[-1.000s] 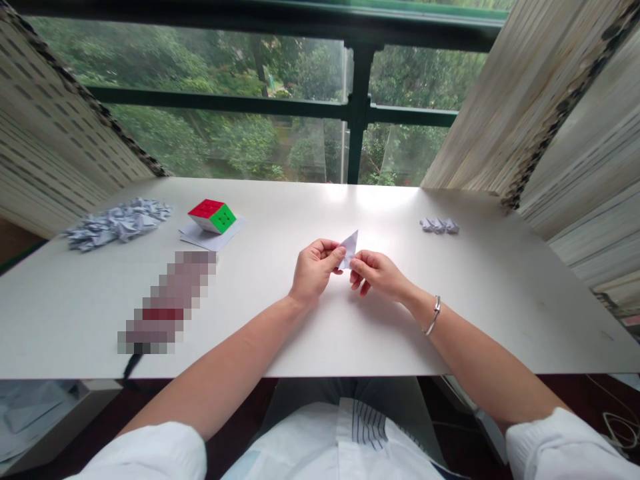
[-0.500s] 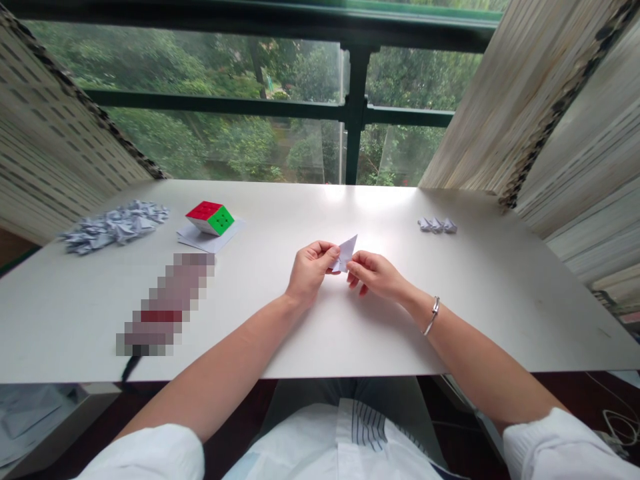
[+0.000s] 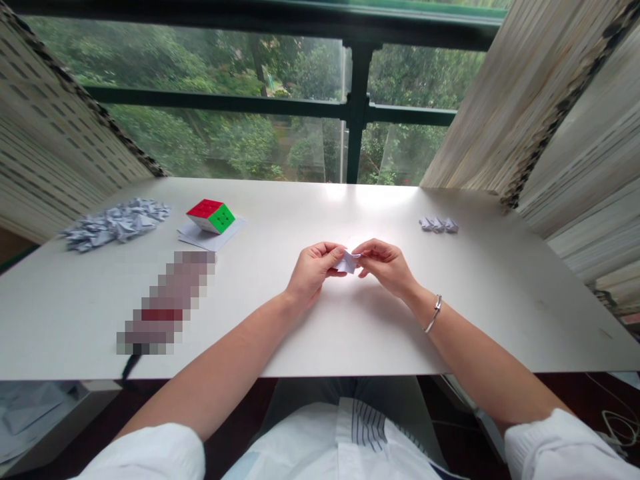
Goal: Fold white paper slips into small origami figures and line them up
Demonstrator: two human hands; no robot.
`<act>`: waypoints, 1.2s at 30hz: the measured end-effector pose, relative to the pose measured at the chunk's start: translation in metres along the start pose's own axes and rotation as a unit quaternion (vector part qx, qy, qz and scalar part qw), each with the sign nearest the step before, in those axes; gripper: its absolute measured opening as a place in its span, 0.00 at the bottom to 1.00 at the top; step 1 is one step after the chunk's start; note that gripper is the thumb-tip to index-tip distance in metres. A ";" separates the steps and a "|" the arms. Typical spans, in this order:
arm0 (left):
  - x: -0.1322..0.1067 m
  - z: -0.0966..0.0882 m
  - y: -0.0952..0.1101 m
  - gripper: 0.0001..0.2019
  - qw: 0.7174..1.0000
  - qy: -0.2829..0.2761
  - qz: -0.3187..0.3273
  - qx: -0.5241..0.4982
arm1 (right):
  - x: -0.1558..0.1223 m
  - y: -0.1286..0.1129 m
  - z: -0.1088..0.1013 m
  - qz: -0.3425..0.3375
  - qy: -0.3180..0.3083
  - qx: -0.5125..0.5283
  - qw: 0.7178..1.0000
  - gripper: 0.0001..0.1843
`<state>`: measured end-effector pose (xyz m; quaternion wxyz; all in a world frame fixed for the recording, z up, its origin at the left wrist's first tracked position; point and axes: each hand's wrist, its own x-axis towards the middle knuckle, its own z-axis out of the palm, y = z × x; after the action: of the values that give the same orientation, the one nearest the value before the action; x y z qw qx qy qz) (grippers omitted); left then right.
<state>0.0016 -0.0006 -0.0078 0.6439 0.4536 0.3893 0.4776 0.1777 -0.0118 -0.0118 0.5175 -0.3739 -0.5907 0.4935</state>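
At a white table (image 3: 325, 340), a person folds a small white paper piece (image 3: 346, 263) to the right of, and nearer than, a stickerless 3x3 puzzle cube (image 3: 211, 217). The left hand (image 3: 311, 268) pinches the paper's left side between thumb and fingers; the right hand (image 3: 387, 267), above a silver bracelet (image 3: 436, 312), grips the raised right edge with thumb and forefinger. Loose paper sheets (image 3: 221, 241) lie beneath the cube, a pile of folded paper units (image 3: 117, 225) sits just left of it, and a row of three folded units (image 3: 439, 225) rests well to its right. Good work here would seem to call for a steady left thumb near the crease, the right fingertips squaring the edge before any pressure, and then one firm run along the fold; squeezing early could skew it or buckle the thin paper. The finer creases are too small to tell.
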 end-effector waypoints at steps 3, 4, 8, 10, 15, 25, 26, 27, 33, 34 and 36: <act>-0.001 0.001 0.002 0.17 1.000 0.005 -0.004 -0.009 | 0.000 0.003 -0.002 -0.026 -0.014 -0.002 1.000 0.09; -0.001 0.001 0.002 0.17 1.000 0.005 -0.006 -0.010 | 0.001 0.004 -0.003 -0.035 -0.018 -0.002 0.999 0.08; 0.000 0.001 0.003 0.16 1.000 0.008 -0.007 -0.013 | 0.001 0.005 -0.003 -0.045 -0.035 -0.004 0.998 0.05; 0.001 0.001 0.004 0.16 1.000 0.011 -0.005 -0.011 | 0.001 0.005 -0.004 -0.040 -0.040 -0.005 0.998 0.04; 0.001 -0.001 0.003 0.15 1.000 0.012 0.005 -0.001 | 0.001 0.003 -0.004 -0.043 -0.051 -0.028 0.997 0.05; 0.004 -0.001 0.000 0.15 0.999 0.030 0.022 0.013 | 0.000 -0.003 -0.001 0.002 -0.054 -0.014 0.998 0.10; 0.004 0.000 0.000 0.15 0.999 0.030 0.025 0.013 | 0.000 -0.004 -0.001 0.014 -0.049 0.006 0.999 0.11; 0.003 0.000 0.000 0.15 0.999 0.029 0.027 0.013 | 0.001 -0.004 -0.001 0.028 -0.043 0.024 0.998 0.12; 0.003 0.001 0.000 0.15 0.999 0.020 0.036 0.012 | 0.002 -0.004 -0.001 0.097 -0.023 0.065 0.993 0.18; 0.003 0.001 -0.001 0.14 0.999 0.019 0.037 0.012 | 0.002 -0.003 -0.001 0.099 -0.021 0.066 0.993 0.18; 0.003 0.000 -0.001 0.14 0.999 0.019 0.038 0.015 | 0.002 -0.002 -0.001 0.098 -0.015 0.067 0.993 0.18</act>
<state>0.0030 0.0024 -0.0089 0.6114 0.4684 0.3907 0.5041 0.1789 -0.0101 -0.0091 0.4815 -0.3868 -0.5248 0.5858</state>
